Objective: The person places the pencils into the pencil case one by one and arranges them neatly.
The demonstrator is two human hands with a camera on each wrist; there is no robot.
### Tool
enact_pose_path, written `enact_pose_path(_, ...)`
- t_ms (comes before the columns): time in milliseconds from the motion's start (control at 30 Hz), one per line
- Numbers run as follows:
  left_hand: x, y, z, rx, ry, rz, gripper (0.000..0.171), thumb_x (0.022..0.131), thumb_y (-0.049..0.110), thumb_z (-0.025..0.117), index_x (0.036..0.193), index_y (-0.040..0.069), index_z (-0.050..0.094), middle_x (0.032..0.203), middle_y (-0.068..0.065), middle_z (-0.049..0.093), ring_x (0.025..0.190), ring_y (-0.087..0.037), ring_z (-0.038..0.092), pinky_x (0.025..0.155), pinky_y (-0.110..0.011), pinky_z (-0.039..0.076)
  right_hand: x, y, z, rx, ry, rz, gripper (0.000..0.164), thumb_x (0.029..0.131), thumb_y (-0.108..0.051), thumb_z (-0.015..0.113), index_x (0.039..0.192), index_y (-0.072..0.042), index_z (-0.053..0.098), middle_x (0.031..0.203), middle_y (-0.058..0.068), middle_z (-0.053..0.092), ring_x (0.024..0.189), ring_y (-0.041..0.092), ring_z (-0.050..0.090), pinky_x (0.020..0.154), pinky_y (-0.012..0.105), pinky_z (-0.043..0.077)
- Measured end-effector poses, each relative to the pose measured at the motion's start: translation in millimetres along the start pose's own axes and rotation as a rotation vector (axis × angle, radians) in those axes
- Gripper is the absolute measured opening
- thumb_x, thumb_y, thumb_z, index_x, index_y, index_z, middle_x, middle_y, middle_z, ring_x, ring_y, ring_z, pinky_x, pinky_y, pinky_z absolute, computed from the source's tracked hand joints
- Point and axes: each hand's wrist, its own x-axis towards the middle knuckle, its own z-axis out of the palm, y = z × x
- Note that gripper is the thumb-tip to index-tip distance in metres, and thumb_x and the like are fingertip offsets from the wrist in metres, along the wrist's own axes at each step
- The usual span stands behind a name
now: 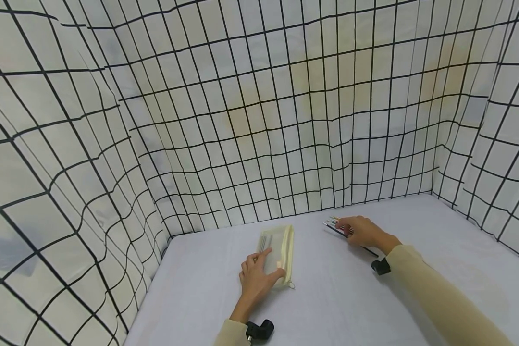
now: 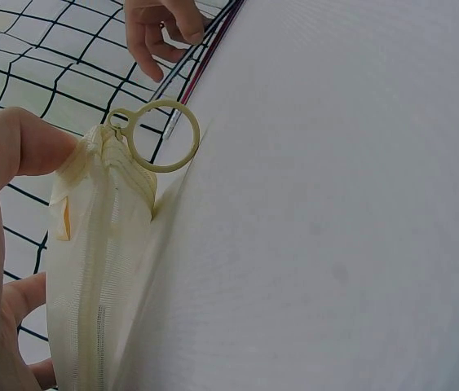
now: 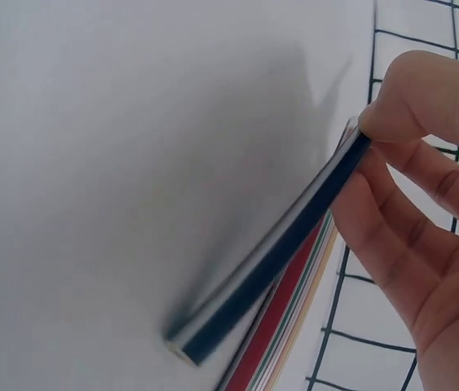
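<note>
A pale yellow zip pouch [image 1: 275, 236] lies flat on the table; thin grey sticks show through its mesh. My left hand [image 1: 257, 275] rests over its near part, with the thumb [image 2: 41, 142] touching the zip end beside a ring pull [image 2: 164, 167]. Off to the right, my right hand [image 1: 363, 231] pinches a dark blue pencil [image 3: 270, 252] between thumb and fingertips. Its blunt end points away from the hand in the right wrist view. Under it lie several more pencils [image 3: 282, 326], among them red, green and white ones.
White cloth covers the table [image 1: 315, 298]. A pale sheet wall with a black grid [image 1: 251, 125] rises at the back and both sides. Each wrist carries a small black camera [image 1: 261, 330].
</note>
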Motion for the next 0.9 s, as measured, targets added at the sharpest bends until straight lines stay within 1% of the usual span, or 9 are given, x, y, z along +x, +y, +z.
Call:
enact_pose_path(100, -0.1, 0.7, -0.3, -0.003, -0.003, 0.000, 0.082, 0.070, 0.046, 0.075, 0.146, 0.021, 0.056, 0.140, -0.016, 0.045, 0.130, -0.039, 0.037, 0.105, -0.064, 0.025, 1.6, -4.5, 1.0, 0.067, 0.008, 0.029, 0.054, 0.076, 0.005, 0.066, 0.127, -0.012, 0.068, 0.100, 0.002, 0.068, 0.083, 0.016, 0.057, 0.069, 0.030, 0.048)
enact_pose_path(300, 0.6, 0.6, 0.4, -0.001, -0.004, 0.001, 0.082, 0.070, 0.046, 0.074, 0.146, 0.021, 0.056, 0.140, -0.017, 0.045, 0.130, -0.040, 0.036, 0.105, -0.065, 0.025, 4.7, -17.1, 1.6, 0.184, 0.031, 0.048, 0.052, 0.079, 0.003, 0.067, 0.129, -0.010, 0.065, 0.100, 0.006, 0.066, 0.086, 0.019, 0.057, 0.066, 0.030, 0.048)
enact_pose_path(400, 1.0, 0.1, 0.8, -0.004, -0.003, 0.001, 0.082, 0.071, 0.046, 0.074, 0.146, 0.021, 0.056, 0.141, -0.018, 0.045, 0.130, -0.040, 0.036, 0.105, -0.064, 0.025, 6.4, -23.1, 2.7, 0.255, 0.044, 0.072, 0.052, 0.081, 0.002, 0.067, 0.132, -0.009, 0.064, 0.101, 0.007, 0.066, 0.084, 0.019, 0.058, 0.066, 0.030, 0.049)
enact_pose_path(567, 2.1, -0.6, 1.2, -0.008, 0.014, 0.008, 0.081, 0.070, 0.046, 0.074, 0.145, 0.022, 0.057, 0.139, -0.018, 0.046, 0.129, -0.039, 0.037, 0.103, -0.064, 0.026, 9.3, -33.4, 7.3, 0.416, 0.065, 0.145, 0.054, 0.084, 0.001, 0.067, 0.137, -0.006, 0.060, 0.103, 0.012, 0.063, 0.077, 0.020, 0.062, 0.066, 0.031, 0.055)
enact_pose_path(667, 2.7, -0.5, 0.9, -0.006, 0.022, 0.011, 0.080, 0.070, 0.045, 0.075, 0.145, 0.022, 0.057, 0.139, -0.017, 0.047, 0.127, -0.038, 0.038, 0.102, -0.064, 0.026, 11.1, -39.0, 12.0, 0.502, 0.081, 0.188, 0.054, 0.084, 0.001, 0.065, 0.138, -0.005, 0.058, 0.103, 0.013, 0.062, 0.077, 0.021, 0.062, 0.067, 0.033, 0.057)
enact_pose_path(800, 2.9, -0.7, 1.1, 0.009, 0.006, 0.000, 0.082, 0.070, 0.046, 0.075, 0.146, 0.022, 0.056, 0.140, -0.017, 0.046, 0.128, -0.038, 0.038, 0.103, -0.064, 0.026, 13.5, -42.2, 20.5, 0.609, 0.091, 0.235, 0.054, 0.087, 0.001, 0.065, 0.139, -0.001, 0.055, 0.103, 0.012, 0.060, 0.081, 0.021, 0.061, 0.070, 0.033, 0.058)
enact_pose_path(900, 2.4, -1.1, 1.9, 0.019, -0.002, -0.003, 0.083, 0.070, 0.047, 0.075, 0.147, 0.023, 0.056, 0.141, -0.017, 0.046, 0.129, -0.038, 0.037, 0.104, -0.063, 0.026, 16.0, -43.8, 27.2, 0.684, 0.099, 0.278, 0.053, 0.089, -0.001, 0.065, 0.140, -0.002, 0.054, 0.105, 0.013, 0.060, 0.083, 0.020, 0.061, 0.072, 0.033, 0.058)
